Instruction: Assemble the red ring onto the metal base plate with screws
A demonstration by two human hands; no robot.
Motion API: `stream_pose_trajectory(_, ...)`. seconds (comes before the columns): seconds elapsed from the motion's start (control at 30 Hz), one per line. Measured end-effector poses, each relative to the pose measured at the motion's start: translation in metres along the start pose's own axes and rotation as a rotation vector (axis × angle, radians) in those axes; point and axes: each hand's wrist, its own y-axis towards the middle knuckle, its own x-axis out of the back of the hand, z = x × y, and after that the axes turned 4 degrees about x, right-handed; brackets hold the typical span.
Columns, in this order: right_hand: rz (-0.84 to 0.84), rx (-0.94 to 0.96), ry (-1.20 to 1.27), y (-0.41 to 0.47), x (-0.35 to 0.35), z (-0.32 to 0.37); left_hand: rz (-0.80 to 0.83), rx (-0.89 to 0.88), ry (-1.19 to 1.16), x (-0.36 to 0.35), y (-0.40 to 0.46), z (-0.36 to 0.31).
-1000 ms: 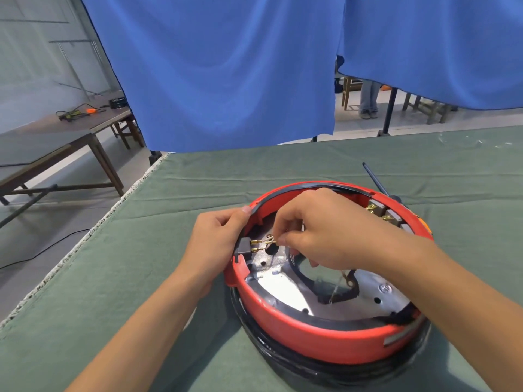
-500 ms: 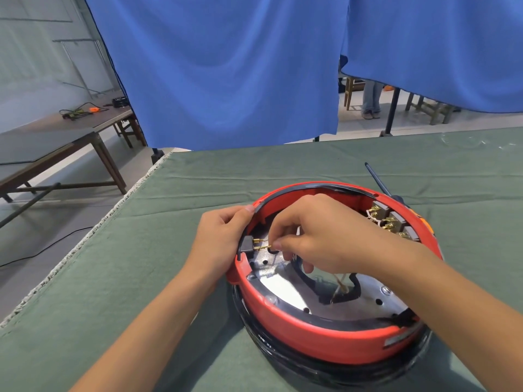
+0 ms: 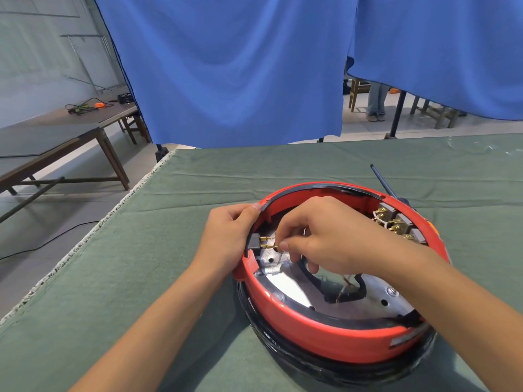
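Left hand (image 3: 226, 244) grips the red ring (image 3: 319, 335) at its left rim. Right hand (image 3: 325, 236), centre frame, pinches a brass pin (image 3: 270, 247) (above the metal base plate (image 3: 285, 284)).

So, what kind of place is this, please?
Probably a workshop or a recording space set up for assembly work. A work table under a green cloth stands before hung blue curtains; a bare wooden table with cables stands on the left, and a screwdriver lies behind the red ring.

Blue curtain (image 3: 232, 66) behind green-clothed table (image 3: 141, 278)
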Motion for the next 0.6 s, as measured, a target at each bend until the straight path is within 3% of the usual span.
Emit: stream_pose_trajectory(0.6, -0.002, -0.004, 0.027, -0.0013, -0.0015, -0.0001, -0.011, -0.027, 0.02, -0.0006, -0.0003, -0.0006)
